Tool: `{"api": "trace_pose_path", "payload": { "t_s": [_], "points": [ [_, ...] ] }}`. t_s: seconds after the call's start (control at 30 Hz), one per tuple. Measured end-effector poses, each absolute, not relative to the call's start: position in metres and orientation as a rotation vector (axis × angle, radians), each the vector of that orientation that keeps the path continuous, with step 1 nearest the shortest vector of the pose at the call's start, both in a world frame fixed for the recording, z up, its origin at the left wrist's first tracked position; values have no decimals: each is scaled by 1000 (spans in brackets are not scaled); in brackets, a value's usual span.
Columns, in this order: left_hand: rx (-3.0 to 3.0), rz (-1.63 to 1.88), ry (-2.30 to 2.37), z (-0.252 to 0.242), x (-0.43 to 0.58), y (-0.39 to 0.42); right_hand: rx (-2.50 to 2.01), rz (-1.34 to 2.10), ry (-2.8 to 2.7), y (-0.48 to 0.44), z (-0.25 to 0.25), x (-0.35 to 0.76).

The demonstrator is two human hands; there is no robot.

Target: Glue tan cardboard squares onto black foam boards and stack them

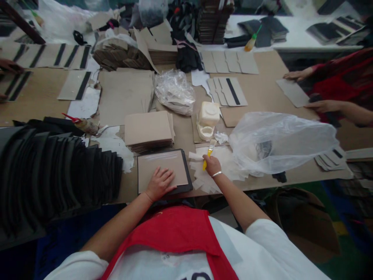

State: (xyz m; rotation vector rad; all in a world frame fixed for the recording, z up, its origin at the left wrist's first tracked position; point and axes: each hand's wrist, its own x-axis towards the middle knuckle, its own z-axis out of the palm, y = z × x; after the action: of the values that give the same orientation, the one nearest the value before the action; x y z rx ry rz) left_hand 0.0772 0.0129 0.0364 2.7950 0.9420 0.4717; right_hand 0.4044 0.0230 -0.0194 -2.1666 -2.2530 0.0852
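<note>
My left hand point(161, 182) lies flat with fingers spread on a beige cardboard panel point(151, 167). Under that panel is a black sheet or stack point(187, 171), whose dark edge shows on the right and bottom. White streaks mark the panel's far edge. In my right hand point(213, 165) is a brush with a yellow handle point(209, 154), its bristles pointing away from me near a cream-coloured cut-open plastic container point(208, 116). Below the brush lie overlapping pale paper strips point(204, 182). Just beyond the left hand stands a stack of cardboard panels point(148, 128).
A large pile of curved black sheets point(58, 175) fills the left. A glue bottle with a red tip point(84, 124) lies beyond it. Clear plastic bags point(279, 140) cover the right side. At the far right, a co-worker's hands point(326, 105) hold a grey panel point(294, 92); another person's hand point(10, 67) shows left.
</note>
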Motion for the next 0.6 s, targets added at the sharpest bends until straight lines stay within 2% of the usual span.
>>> {"api": "trace_pose_path", "payload": {
  "t_s": [0.2, 0.4, 0.5, 0.6],
  "points": [
    [2536, 444, 986, 45, 81, 16, -1953, -198, -1985, 7, 17, 390],
    [1909, 685, 1244, 68, 95, 24, -1589, -116, -2164, -7, 61, 338],
    [1884, 761, 1336, 73, 83, 28, -1722, -139, -2129, -4, 56, 341],
    [2155, 739, 1313, 69, 59, 22, -1965, -134, -2096, 0, 41, 362]
  ]
}}
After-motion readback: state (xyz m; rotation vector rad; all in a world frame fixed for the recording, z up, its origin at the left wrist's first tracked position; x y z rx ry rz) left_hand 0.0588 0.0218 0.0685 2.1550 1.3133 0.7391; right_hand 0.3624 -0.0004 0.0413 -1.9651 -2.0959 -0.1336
